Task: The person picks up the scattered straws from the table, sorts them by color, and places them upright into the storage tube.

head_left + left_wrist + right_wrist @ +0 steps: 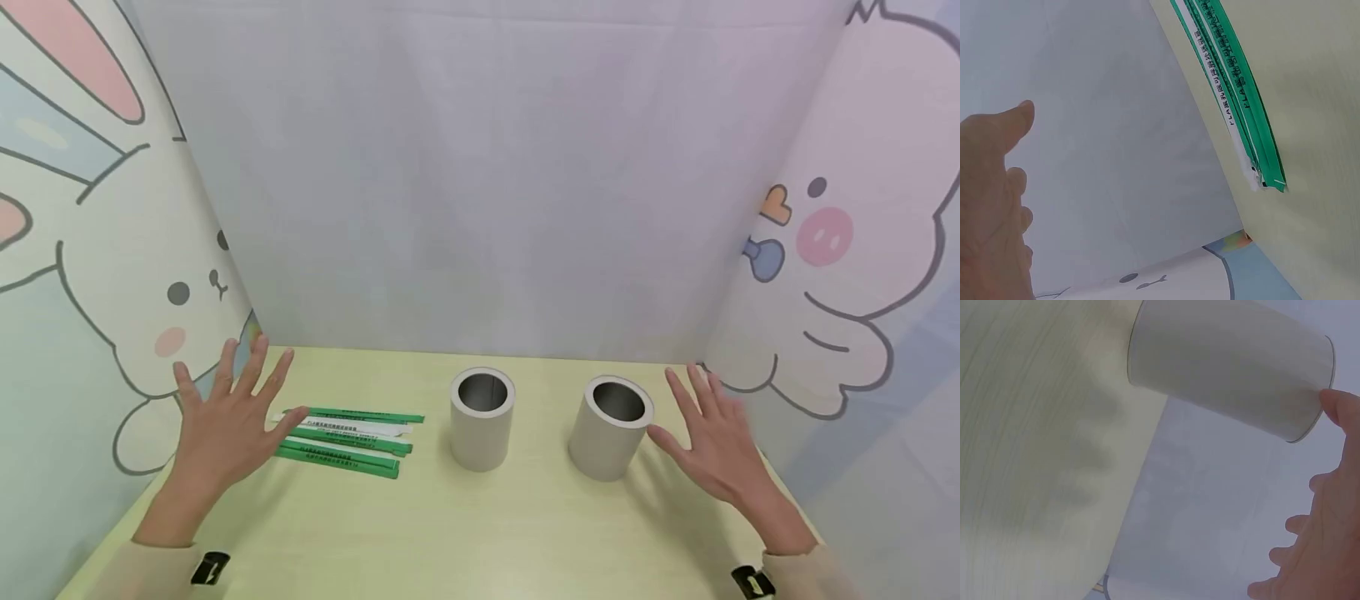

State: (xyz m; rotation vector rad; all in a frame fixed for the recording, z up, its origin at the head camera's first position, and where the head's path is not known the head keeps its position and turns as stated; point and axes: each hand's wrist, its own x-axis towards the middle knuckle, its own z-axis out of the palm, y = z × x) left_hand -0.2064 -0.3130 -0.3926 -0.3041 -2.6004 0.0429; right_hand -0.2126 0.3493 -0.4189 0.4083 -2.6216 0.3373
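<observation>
With fingers spread, my left hand point(228, 429) hovers over the left of the table, holding nothing. Just right of it lie several long thin packets point(341, 454), green and white with dark printing; the left wrist view shows the packets point(1241, 106) side by side. My right hand point(720, 442) is also spread and empty, beside the right-hand white cylindrical cup point(606, 437). In the right wrist view its thumb tip overlaps the rim of that cup point(1229, 362). Another white cup point(482, 429) with a dark hollow inside stands upright near the middle.
A pale yellow table point(465, 533) carries everything. Behind it hangs a plain light curtain point(480, 183). Cloth walls with cartoon animals, a rabbit point(142, 308) at left and a pig-nosed figure point(862, 167) at right, close in both sides.
</observation>
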